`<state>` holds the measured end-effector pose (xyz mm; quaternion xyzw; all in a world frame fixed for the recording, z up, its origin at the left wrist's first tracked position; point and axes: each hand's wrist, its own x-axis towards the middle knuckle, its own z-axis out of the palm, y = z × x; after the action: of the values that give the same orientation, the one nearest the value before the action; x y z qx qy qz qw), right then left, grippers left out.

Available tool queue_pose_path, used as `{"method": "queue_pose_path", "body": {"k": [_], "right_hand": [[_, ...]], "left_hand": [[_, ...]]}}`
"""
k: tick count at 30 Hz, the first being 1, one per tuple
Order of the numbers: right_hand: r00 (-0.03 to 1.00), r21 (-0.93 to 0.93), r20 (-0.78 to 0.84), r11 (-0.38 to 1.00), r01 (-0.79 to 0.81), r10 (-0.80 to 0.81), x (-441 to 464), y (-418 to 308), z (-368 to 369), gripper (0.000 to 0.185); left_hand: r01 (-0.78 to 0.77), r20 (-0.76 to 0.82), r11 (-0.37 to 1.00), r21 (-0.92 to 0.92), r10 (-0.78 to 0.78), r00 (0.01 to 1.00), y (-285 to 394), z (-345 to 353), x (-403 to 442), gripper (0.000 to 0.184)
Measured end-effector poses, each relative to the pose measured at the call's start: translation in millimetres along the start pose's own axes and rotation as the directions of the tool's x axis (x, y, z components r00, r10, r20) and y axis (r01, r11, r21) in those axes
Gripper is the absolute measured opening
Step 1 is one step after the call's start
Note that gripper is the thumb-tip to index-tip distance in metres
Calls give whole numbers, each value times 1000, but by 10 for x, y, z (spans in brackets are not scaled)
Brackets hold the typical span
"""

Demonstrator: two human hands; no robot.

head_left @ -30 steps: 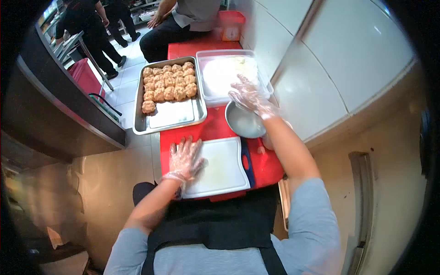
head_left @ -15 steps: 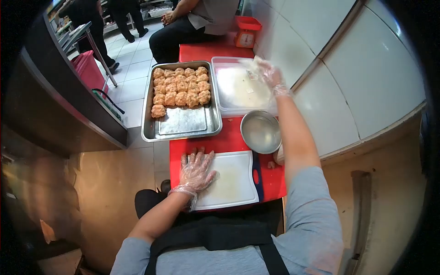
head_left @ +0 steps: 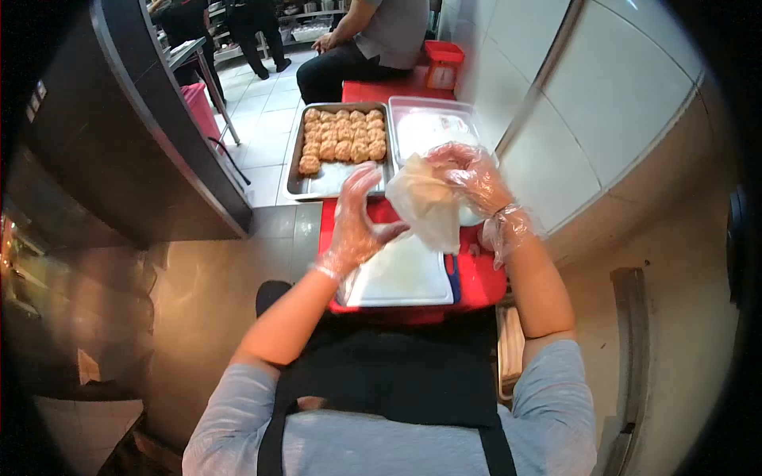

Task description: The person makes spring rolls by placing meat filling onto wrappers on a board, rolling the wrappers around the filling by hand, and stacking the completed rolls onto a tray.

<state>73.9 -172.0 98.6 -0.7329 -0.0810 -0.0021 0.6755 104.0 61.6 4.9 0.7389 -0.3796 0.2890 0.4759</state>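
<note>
My right hand (head_left: 476,182), in a clear plastic glove, pinches the upper edge of a thin, limp, pale translucent sheet (head_left: 429,210). It hangs in loose folds above a white cutting board (head_left: 397,278). My left hand (head_left: 355,222), gloved too, is raised left of the sheet with thumb and fingers apart, holding nothing. Beyond it stands a metal tray (head_left: 292,186) with rows of orange-brown minced balls (head_left: 343,136). The clear plastic container (head_left: 401,103) lies behind my right hand and is partly hidden by it. A metal bowl is mostly covered by my hand and the sheet.
All this rests on a red surface (head_left: 486,278) along a tiled wall (head_left: 587,135). A red scale (head_left: 443,67) stands at its far end. A seated person (head_left: 389,36) is beyond the tray, with others standing further back. A dark partition (head_left: 175,159) is at left.
My right hand has come back from the plastic container with the sheet in it. My left hand has lifted off the cutting board. The view has shifted slightly.
</note>
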Motion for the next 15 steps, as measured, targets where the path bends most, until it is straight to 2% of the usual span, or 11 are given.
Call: {"method": "queue_pose_path", "body": {"k": [1, 2, 3, 5, 6, 9, 10, 11, 12, 14, 15], "right_hand": [[1000, 36, 6, 999, -16, 16, -125, 45, 136, 33], [999, 75, 10, 997, -33, 33, -241, 85, 232, 36], [1000, 269, 19, 963, 4, -10, -336, 197, 290, 40], [995, 622, 8, 780, 77, -104, -483, 476, 405, 49], [995, 689, -95, 722, 53, 17, -732, 115, 681, 61], [991, 582, -128, 812, 44, 38, -938, 828, 820, 60], [994, 593, -86, 805, -5, 69, -955, 975, 865, 45], [987, 538, -148, 842, 32, 57, -977, 1106, 841, 39], [977, 479, -208, 876, 64, 42, -1001, 1197, 772, 32], [937, 470, -350, 866, 172, 4, -1075, 1070, 819, 14], [937, 402, -348, 899, 174, -25, -1074, 1137, 792, 14]], "left_hand": [[17, 93, 998, -60, -11, 996, 68, -45, 43, 85], [66, 112, 983, -169, -47, 993, 174, -81, 67, 65], [174, 233, 954, -245, -116, 965, 220, -125, 73, 47], [277, 320, 954, -117, -228, 920, 302, -196, 20, 29], [342, 310, 920, -189, -275, 910, 271, -205, -42, 26], [449, 254, 817, -361, -378, 891, 110, -191, -246, 19], [441, 207, 807, -392, -390, 897, 124, -214, -293, 18], [435, 160, 795, -423, -406, 900, 135, -234, -349, 17], [418, 86, 872, -252, -410, 908, 89, -315, -396, 15], [418, -6, 886, -203, -428, 904, -21, -466, -500, 14], [417, -55, 891, -181, -433, 900, -47, -513, -543, 14]]}}
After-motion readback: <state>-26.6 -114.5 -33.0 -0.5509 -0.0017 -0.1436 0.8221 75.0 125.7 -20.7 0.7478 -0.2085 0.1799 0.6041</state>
